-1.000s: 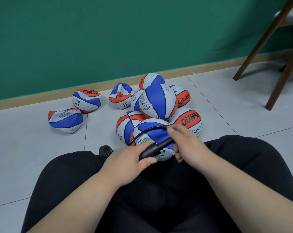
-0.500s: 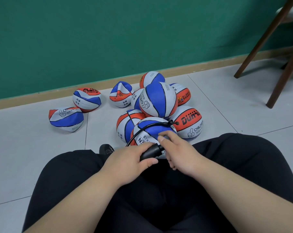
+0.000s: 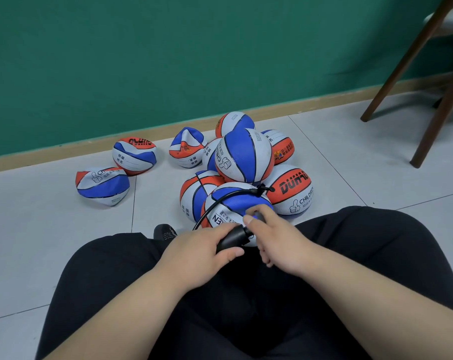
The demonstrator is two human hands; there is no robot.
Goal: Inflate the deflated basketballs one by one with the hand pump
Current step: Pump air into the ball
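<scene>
My left hand [image 3: 197, 255] grips the black barrel of the hand pump [image 3: 232, 238] just above my lap. My right hand [image 3: 277, 242] holds the pump's handle end, pushed in close to the barrel. A thin black hose [image 3: 220, 201] arcs from the pump over the nearest red, white and blue basketball [image 3: 233, 206], which rests between my knees, to a fitting at its top right. Behind it lies a pile of several rounder balls [image 3: 246, 154]. Collapsed, deflated balls lie to the left [image 3: 102, 185], [image 3: 134, 155], [image 3: 187, 148].
I sit on a grey tiled floor [image 3: 38, 229] facing a green wall with a tan skirting board [image 3: 64, 152]. Brown wooden furniture legs [image 3: 438, 120] stand at the right. My black-trousered legs and a dark shoe tip [image 3: 164, 231] flank the ball.
My right hand has slid back toward my left hand, pushing the pump handle in; the exposed rod seen one second ago is now hidden. The left hand has stayed put.
</scene>
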